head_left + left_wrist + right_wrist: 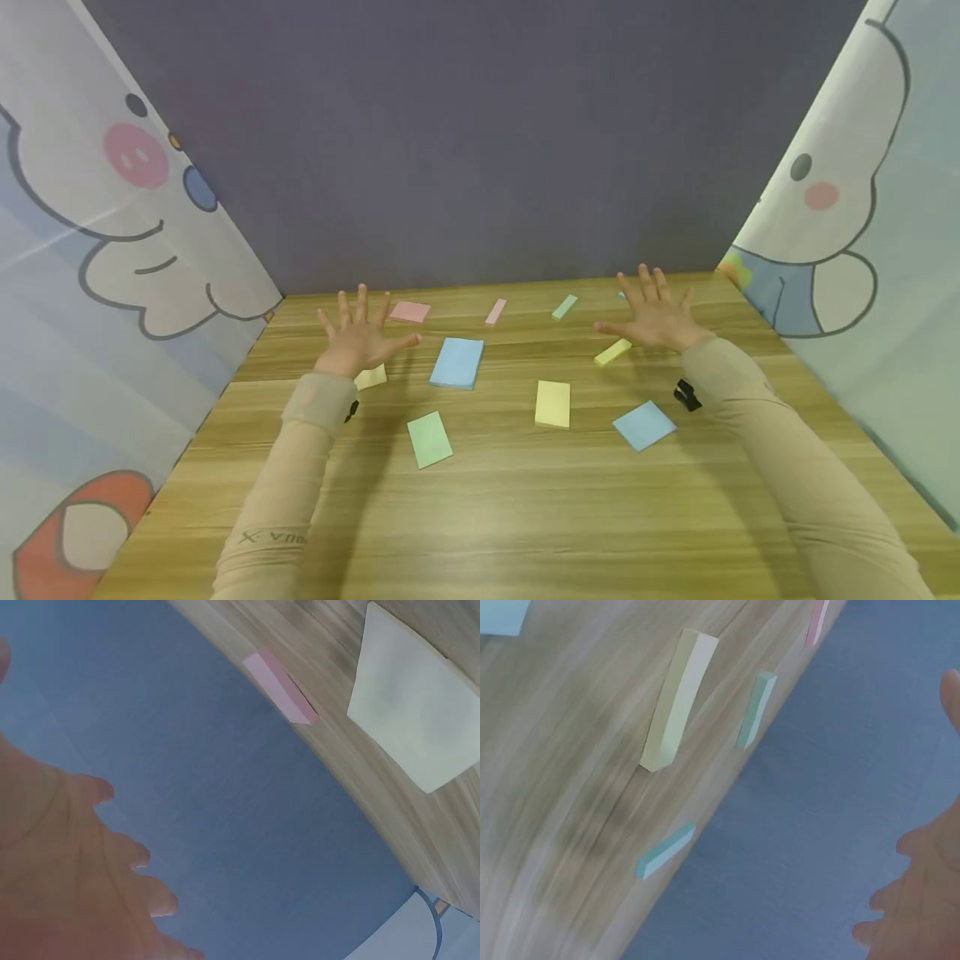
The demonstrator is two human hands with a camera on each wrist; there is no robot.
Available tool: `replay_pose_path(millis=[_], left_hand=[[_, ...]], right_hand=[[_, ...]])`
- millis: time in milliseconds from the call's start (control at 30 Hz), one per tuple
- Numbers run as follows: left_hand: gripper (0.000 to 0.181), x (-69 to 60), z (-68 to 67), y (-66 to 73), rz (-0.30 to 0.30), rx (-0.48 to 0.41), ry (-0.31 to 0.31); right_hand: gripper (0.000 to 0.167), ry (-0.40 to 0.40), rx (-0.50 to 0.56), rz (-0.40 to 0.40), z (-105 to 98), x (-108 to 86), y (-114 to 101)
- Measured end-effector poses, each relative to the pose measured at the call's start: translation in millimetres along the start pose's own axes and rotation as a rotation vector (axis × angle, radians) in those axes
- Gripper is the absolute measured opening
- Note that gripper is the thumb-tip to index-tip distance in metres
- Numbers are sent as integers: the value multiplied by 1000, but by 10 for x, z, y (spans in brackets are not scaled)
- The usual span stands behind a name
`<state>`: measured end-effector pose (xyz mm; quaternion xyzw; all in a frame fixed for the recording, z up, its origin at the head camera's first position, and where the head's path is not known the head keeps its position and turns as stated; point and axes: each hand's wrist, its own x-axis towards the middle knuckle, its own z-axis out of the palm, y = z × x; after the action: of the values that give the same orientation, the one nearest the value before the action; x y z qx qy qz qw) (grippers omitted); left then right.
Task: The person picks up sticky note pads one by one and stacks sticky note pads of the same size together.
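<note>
We see both hands open above the wooden table (487, 525), fingers straight and spread. Taking twelve o'clock as the far edge, the pale yellow pad (372, 378) lies partly hidden at five o'clock from the left hand (358, 342), with the green pad (430, 439) farther out that way; the large blue pad (457, 363) is at three, the pink pad (410, 312) at two. From the right hand (654, 322), we find the yellow strip (612, 352) near at eight, the yellow pad (552, 405) farther along, the green strip (565, 307) and pink strip (496, 312) at nine, the blue strip (666, 851) at ten, and the blue square (645, 426) at six.
</note>
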<state>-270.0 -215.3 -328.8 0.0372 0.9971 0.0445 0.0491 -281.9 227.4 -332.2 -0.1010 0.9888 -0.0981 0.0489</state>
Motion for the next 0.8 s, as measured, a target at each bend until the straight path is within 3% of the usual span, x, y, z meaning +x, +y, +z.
replay_pose_path(millis=[200,333,633,800], left_hand=[[99,-45,-47,-43,15,-27,2],[95,-158,-80,-38,79,-93,13],[77,-490,-76,111,205,-218,140],[68,-618,47,211,226,-282,158]], right_hand=[[101,54,-17,-29,-49,-6,20],[92,131,-34,-95,-85,-94,-13],[62,357,-72,-246,-33,-338,-219],[56,338,-53,-293,39,-414,-346]])
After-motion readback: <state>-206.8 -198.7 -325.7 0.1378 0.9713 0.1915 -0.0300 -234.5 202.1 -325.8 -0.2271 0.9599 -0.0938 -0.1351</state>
